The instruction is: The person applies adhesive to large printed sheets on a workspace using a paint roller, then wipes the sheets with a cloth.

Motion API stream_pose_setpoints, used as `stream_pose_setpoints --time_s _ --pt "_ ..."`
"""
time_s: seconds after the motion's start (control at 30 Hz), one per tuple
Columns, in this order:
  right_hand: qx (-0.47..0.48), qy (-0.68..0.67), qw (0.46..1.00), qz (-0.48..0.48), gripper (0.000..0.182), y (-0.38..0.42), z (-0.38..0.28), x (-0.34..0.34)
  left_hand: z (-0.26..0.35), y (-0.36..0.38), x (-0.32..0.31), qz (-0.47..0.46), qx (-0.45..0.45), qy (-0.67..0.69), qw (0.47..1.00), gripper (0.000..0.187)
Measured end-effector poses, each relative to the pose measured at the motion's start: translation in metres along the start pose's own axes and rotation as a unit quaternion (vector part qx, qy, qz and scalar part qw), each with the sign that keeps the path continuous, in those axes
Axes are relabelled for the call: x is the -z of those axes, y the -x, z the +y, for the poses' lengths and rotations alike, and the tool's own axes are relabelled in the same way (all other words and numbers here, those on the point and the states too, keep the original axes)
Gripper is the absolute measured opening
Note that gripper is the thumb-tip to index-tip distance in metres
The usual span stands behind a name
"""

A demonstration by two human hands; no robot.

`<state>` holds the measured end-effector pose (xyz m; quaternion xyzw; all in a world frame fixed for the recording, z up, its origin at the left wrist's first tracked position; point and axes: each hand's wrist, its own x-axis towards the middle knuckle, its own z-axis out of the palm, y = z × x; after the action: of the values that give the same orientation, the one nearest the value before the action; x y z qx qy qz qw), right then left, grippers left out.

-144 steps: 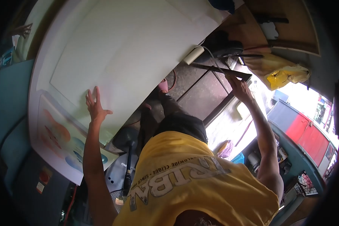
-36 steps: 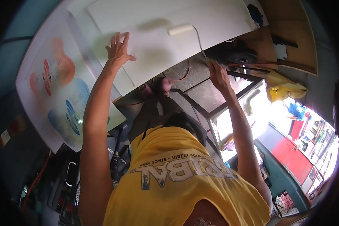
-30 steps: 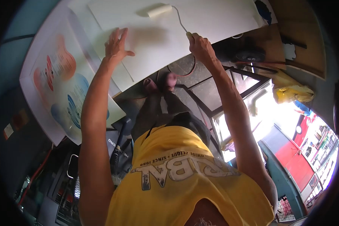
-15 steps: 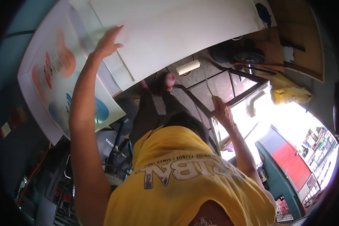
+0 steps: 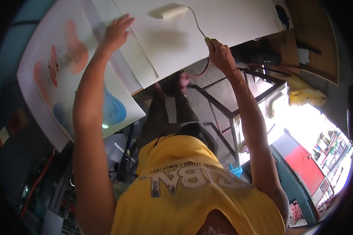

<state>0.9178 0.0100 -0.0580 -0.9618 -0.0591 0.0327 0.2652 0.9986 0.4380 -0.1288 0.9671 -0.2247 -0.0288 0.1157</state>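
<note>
Fingers of right hand (image 5: 219, 53) grip roller (image 5: 174, 11) handle; left hand (image 5: 115, 33) spreads flat on white board (image 5: 223, 19).

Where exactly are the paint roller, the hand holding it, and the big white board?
paint roller (image 5: 174, 11), head view, middle of its pale sleeve.
right hand (image 5: 220, 55), head view, back of the hand gripping the handle.
white board (image 5: 227, 19), head view, bare surface right of the roller.

White board (image 5: 208, 23), cream roller (image 5: 174, 11), yellow-tipped handle (image 5: 207, 39), orange-and-blue printed poster (image 5: 70, 74), yellow shirt (image 5: 192, 196) with grey lettering.
</note>
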Motion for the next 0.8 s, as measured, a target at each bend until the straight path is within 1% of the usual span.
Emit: stream_pose_setpoints --time_s 0.03,0.13,0.2,0.3,0.37,0.47,0.5,0.53,0.6,0.63,0.7,0.73,0.77,0.8 --pt "-0.001 0.043 0.998 -0.038 0.017 0.011 -0.007 0.009 -0.004 -0.002 -0.002 0.010 -0.007 0.003 1.000 0.059" --pt "0.040 0.016 0.999 -0.006 0.011 0.083 0.021 0.016 -0.011 -0.005 -0.006 0.037 -0.032 0.012 0.999 0.057" --pt "-0.049 0.007 0.997 -0.067 0.011 0.139 0.017 0.039 -0.013 -0.003 -0.005 0.035 -0.028 0.012 0.999 0.056" --pt "-0.067 0.016 0.995 -0.075 0.015 0.202 0.021 0.063 -0.004 -0.004 0.007 -0.028 0.007 0.002 1.000 0.058" --pt "-0.079 0.013 0.993 -0.088 0.017 0.218 0.019 0.075 -0.004 -0.007 0.004 -0.017 0.004 -0.004 1.000 0.057" --pt "-0.105 -0.005 0.990 -0.099 0.020 0.200 0.009 0.082 -0.004 -0.006 0.003 -0.011 0.002 -0.008 1.000 0.056" --pt "-0.078 -0.005 0.993 -0.083 0.019 0.182 0.001 0.078 -0.005 -0.005 0.005 -0.012 0.001 -0.010 1.000 0.057" --pt "-0.112 0.011 0.989 -0.098 0.018 0.157 -0.015 0.071 -0.005 -0.006 0.006 -0.015 0.001 -0.012 1.000 0.057" --pt "-0.052 0.008 0.995 -0.079 0.018 0.104 -0.035 0.043 -0.007 -0.006 0.005 -0.022 0.002 -0.016 1.000 0.059" --pt "0.000 0.007 0.998 -0.063 0.019 0.080 -0.036 0.023 -0.012 -0.006 -0.001 -0.005 -0.006 -0.002 1.000 0.067" --pt "0.044 -0.011 0.999 -0.023 0.021 0.037 -0.052 -0.004 -0.007 -0.006 0.005 -0.027 0.013 -0.009 1.000 0.072" --pt "0.051 0.005 0.998 -0.023 0.017 0.022 -0.060 -0.011 -0.007 -0.006 0.008 -0.038 0.022 -0.011 0.999 0.074" --pt "0.056 0.021 0.998 -0.024 0.017 0.011 -0.067 -0.017 -0.008 -0.006 0.005 -0.028 0.018 -0.013 0.999 0.079" --pt "0.060 0.038 0.997 -0.026 0.021 0.002 -0.070 -0.020 -0.013 -0.006 0.002 -0.023 0.020 -0.017 0.999 0.078"
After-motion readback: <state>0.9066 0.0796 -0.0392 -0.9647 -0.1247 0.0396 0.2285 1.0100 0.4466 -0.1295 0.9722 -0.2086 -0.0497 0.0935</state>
